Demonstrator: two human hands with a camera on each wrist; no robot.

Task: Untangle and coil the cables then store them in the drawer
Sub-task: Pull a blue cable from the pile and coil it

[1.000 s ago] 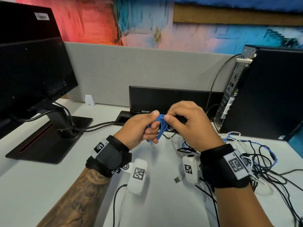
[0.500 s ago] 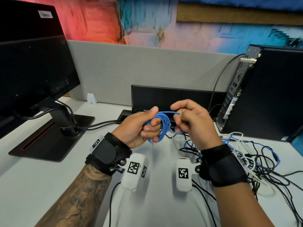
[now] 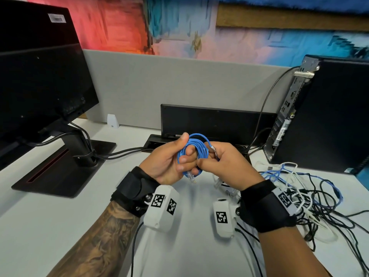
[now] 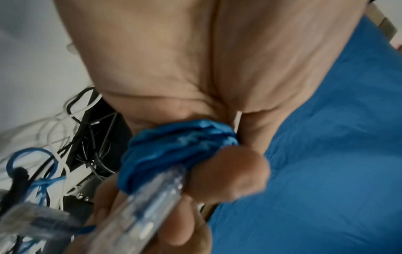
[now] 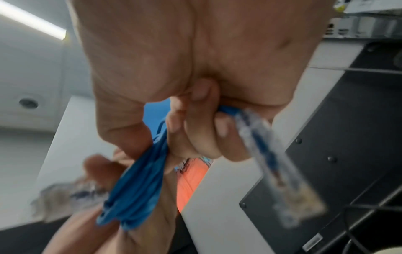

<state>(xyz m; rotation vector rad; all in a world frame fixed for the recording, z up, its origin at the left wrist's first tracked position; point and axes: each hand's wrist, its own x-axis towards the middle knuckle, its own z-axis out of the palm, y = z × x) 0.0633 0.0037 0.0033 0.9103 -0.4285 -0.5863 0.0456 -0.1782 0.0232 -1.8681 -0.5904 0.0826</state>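
A blue network cable (image 3: pixel 196 147) is wound into a small coil above the white desk (image 3: pixel 50 216). My left hand (image 3: pixel 169 158) grips the coil, its loops round the fingers (image 4: pixel 228 170), and one clear plug (image 3: pixel 191 177) hangs below. My right hand (image 3: pixel 221 160) pinches the cable's other end, with that clear plug (image 5: pixel 280 173) sticking out past the curled fingers. A tangle of blue, white and black cables (image 3: pixel 303 188) lies on the desk to the right. No drawer is in view.
A black monitor (image 3: pixel 40 76) on its stand (image 3: pixel 60 166) fills the left. A black computer tower (image 3: pixel 327 112) stands at the right. A black box (image 3: pixel 215 122) sits against the grey partition (image 3: pixel 179 82) behind my hands.
My right hand has carried the cable's free end round the coil, from its top down to its right side. The left hand kept its grip on the coil.
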